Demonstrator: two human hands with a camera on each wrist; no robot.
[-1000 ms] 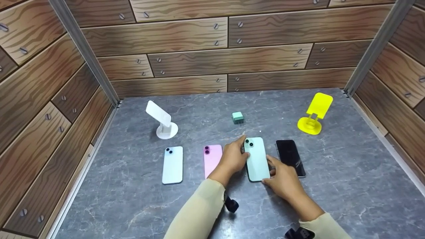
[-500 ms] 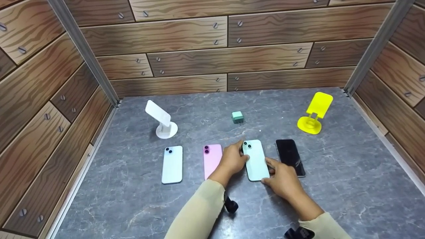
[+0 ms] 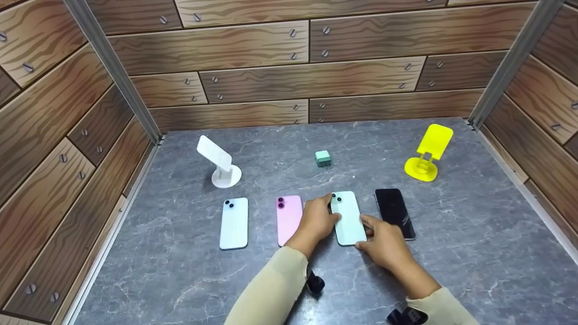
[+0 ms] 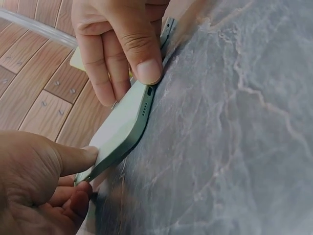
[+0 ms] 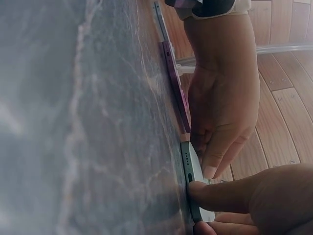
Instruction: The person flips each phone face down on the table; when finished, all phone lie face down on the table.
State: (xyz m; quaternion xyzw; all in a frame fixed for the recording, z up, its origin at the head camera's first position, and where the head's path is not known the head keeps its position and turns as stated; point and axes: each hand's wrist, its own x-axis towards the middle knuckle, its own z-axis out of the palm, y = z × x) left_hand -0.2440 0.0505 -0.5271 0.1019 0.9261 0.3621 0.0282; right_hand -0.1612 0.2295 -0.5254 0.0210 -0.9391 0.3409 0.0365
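Note:
A mint-green smartphone (image 3: 349, 221) lies back side up between both hands, its twin camera lenses at the far left corner. My left hand (image 3: 317, 219) pinches its left long edge, thumb on the back and fingers curled under the side, as the left wrist view shows. The right hand (image 3: 384, 241) grips the near right corner: its thumb (image 4: 148, 71) presses the bottom edge beside the charging port, while the fingers lie along the right side. In the right wrist view the phone (image 5: 191, 164) sits close over the table surface.
A pink phone (image 3: 289, 219) and a light-blue phone (image 3: 234, 224) lie to the left, a black phone (image 3: 395, 213) to the right. Behind stand a white phone stand (image 3: 221, 164), a green charger plug (image 3: 323, 158) and a yellow phone stand (image 3: 426, 153). Wood-patterned walls enclose the marbled table.
The mint-green phone has shifted slightly nearer and to the left, its far end coming down toward the table. Both hands keep their hold; the other things have stayed put.

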